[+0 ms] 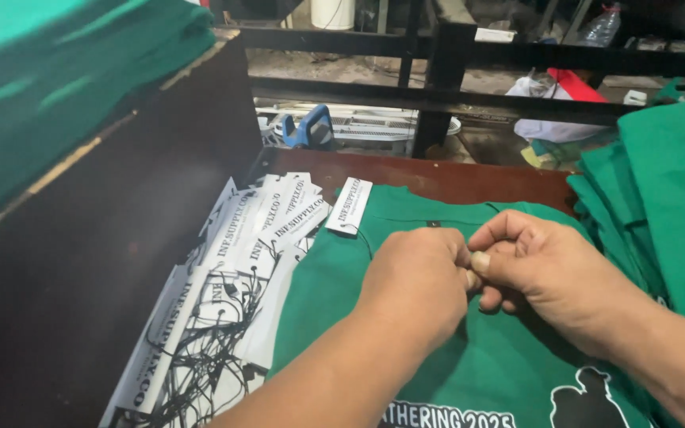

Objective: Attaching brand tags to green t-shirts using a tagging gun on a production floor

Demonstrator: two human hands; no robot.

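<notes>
Green fabric fills the middle of the view: a green shirt (469, 372) is spread flat on the brown desk (453, 176), with its neckline toward the far edge and a white and black print at the near edge. Both hands are brought together over the upper part of the shirt, just below the collar. The left hand (418, 277) is curled into a loose fist, knuckles up, and its fingertips are hidden, so what it grips cannot be told. The right hand (545, 265) is pinched shut, thumb pressed against the bent fingers, right against the left hand; something small may be held between them, but it is covered. A white hang tag (349, 205) lies on the shirt near the collar, and a thin black string is seen running from it toward the hands. A heap of white tags with black strings (223, 309) is piled to the left of the shirt. A stack of folded green shirts (660, 198) is seen on the right, and another green pile (49, 71) sits on a raised shelf at the upper left.
</notes>
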